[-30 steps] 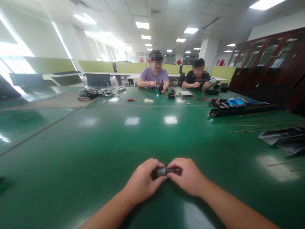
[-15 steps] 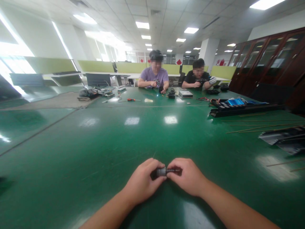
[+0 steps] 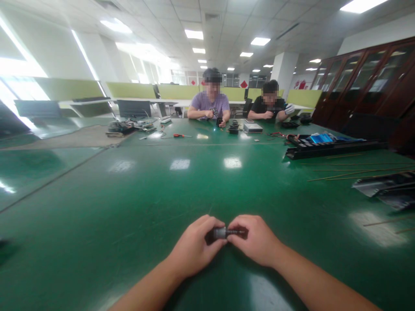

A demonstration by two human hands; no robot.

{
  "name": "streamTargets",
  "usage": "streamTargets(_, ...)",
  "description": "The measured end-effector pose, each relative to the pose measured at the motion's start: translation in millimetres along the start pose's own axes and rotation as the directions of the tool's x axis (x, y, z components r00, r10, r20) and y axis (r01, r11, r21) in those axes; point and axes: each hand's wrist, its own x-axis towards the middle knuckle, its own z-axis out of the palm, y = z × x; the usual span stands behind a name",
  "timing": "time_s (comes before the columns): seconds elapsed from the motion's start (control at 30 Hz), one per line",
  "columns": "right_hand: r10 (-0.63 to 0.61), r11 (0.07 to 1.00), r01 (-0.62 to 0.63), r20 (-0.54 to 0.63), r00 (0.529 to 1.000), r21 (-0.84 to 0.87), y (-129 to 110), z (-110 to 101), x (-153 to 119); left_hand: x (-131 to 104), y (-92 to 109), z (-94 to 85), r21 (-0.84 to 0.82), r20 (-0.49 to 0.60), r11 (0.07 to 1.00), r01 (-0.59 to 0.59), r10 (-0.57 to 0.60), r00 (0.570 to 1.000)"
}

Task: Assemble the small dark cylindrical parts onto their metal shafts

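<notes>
Low over the green table (image 3: 181, 190), near its front, I hold a small grey metal cylinder (image 3: 220, 233) with a thin, dark, ridged shaft (image 3: 235, 232) pointing right; it looks like a small motor. The fingers and thumb of my left hand (image 3: 196, 246) are closed around the cylinder, covering its left end. My right hand (image 3: 257, 239) pinches the shaft close to where it meets the cylinder, with the shaft's tip showing inside the curl of the fingers. My fingertips hide part of the joint between the two.
Across the table sit two people (image 3: 210, 103) handling small dark objects. A screwdriver (image 3: 182, 135) and a pile of parts (image 3: 129, 126) lie at the far side. To the right are a long black rail (image 3: 317, 151), thin rods (image 3: 350, 172) and dark metal pieces (image 3: 385, 190).
</notes>
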Motion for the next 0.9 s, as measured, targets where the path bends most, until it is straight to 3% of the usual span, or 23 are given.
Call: streamTargets(0.9, 0.024, 1.000, -0.024, 0.001, 1.000, 0.005, -2.7, -2.7, 0.9, -0.6, -2.4, -0.1, 0.017, -0.045, 1.000, -0.025, 0.026, 0.999)
